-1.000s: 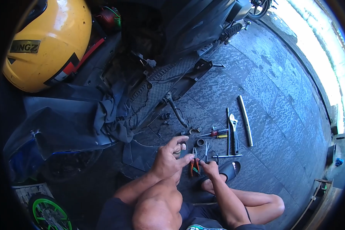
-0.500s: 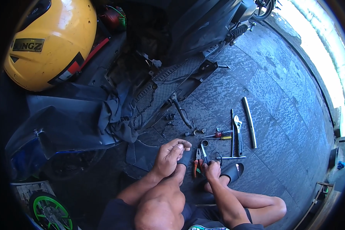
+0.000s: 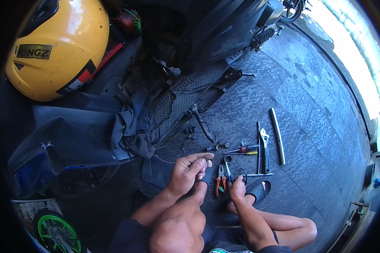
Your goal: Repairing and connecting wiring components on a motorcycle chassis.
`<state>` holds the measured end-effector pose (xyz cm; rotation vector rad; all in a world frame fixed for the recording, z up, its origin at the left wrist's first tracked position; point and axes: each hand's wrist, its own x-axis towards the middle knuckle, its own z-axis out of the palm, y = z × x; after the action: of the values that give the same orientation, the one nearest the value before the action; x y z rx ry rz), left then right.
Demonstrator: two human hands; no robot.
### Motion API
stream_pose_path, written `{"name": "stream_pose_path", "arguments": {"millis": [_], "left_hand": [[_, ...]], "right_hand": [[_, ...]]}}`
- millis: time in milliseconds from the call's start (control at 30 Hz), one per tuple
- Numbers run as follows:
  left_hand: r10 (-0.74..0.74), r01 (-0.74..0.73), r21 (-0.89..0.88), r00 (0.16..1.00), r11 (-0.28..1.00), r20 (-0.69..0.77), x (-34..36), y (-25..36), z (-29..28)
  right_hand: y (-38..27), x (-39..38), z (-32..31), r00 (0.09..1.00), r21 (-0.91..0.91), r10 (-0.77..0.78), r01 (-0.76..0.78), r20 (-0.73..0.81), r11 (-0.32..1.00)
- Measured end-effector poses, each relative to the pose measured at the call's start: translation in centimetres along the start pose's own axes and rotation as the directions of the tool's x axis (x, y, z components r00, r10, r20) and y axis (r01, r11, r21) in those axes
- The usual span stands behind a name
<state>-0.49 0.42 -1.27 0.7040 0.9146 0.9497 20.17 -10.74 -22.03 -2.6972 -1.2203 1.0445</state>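
My left hand [image 3: 189, 173] is raised above my left knee, with the thumb pressed to the curled fingers. Anything pinched there is too small to make out. Low over the floor, my right hand [image 3: 238, 189] is closed beside a thin black loop [image 3: 245, 173]; what its fingers grip is hidden. Just left of it lie pliers with orange handles [image 3: 221, 181] and a slim metal tool [image 3: 228, 169]. A metal ring [image 3: 228, 159] sits at that tool's upper end. Beyond are screwdrivers with red and yellow handles [image 3: 249, 150] and an adjustable wrench [image 3: 264, 147].
A partly stripped motorbike [image 3: 190, 95] with a bare footboard stands ahead. Its stand [image 3: 204, 126] reaches the floor near small metal parts [image 3: 219, 146]. A steel tube [image 3: 277, 135] lies right. A yellow helmet [image 3: 67, 46] and dark body panels [image 3: 76, 126] fill the left.
The view has shifted slightly. My right hand has moved a little up and right, away from the slim tool and toward the black loop. My left hand keeps its pinch.
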Motion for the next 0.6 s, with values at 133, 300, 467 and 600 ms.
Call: {"name": "stream_pose_path", "arguments": {"millis": [133, 300, 467, 600], "left_hand": [[0.017, -0.018, 0.030, 0.999, 0.999, 0.040, 0.3, -0.1, 0.2], [0.030, -0.035, 0.127, 0.999, 0.991, 0.044, -0.2, -0.4, -0.5], [0.078, -0.086, 0.297, 0.996, 0.951, 0.041, -0.4, 0.5, 0.1], [0.059, -0.070, 0.268, 0.997, 0.961, 0.050, -0.2, 0.4, 0.3]], "right_hand": [[2.0, 1.6, 0.0, 0.991, -0.004, -0.097, 0.098, 0.094, 0.995], [-4.7, -0.5, -7.2, 0.861, 0.370, -0.506, 0.456, 0.045, 0.809], [-14.2, -7.0, -18.9, 0.541, 0.526, -0.810, 0.768, -0.226, 0.366], [-15.2, -6.8, -20.1, 0.383, 0.463, -0.887, 0.855, -0.259, 0.234]]}}
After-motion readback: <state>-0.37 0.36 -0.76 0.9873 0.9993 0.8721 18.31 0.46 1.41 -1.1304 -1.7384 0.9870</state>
